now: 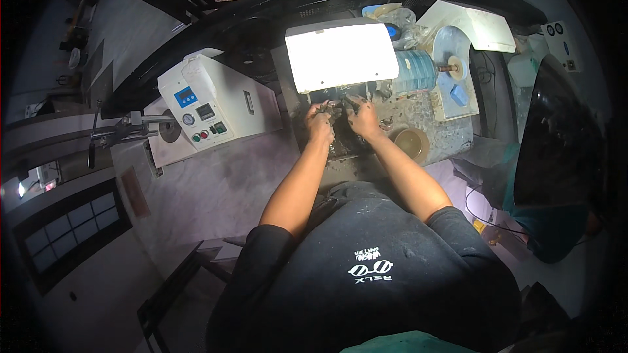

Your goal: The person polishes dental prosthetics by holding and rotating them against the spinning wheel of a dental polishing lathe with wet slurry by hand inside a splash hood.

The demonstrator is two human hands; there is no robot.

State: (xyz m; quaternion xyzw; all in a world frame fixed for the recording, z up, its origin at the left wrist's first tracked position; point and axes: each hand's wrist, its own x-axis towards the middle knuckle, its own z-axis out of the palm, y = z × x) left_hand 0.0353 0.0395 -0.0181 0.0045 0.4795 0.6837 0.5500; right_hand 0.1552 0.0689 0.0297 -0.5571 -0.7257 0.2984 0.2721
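Observation:
Side by side under the front edge of a white hood (343,56), both my hands work over a dark, wet trough (347,146). The fingers of my left hand (320,122) are curled and smeared with dark muck. Close beside it, my right hand (362,116) is bent inward, its fingers dirty too. Whatever the fingers grip between them is dark and too small to make out. Right of my right wrist sits a round brown bowl (411,144). A blue clear plastic bottle (416,73) lies beside the hood.
To the left stands a white machine (226,104) with a gauge, displays and buttons. At the right, a second white machine (468,26) has a copper-coloured spindle (449,68) and a blue block (458,95) below it. A grimy, wet worktop (451,136) carries the bowl. A cable (490,221) hangs at lower right.

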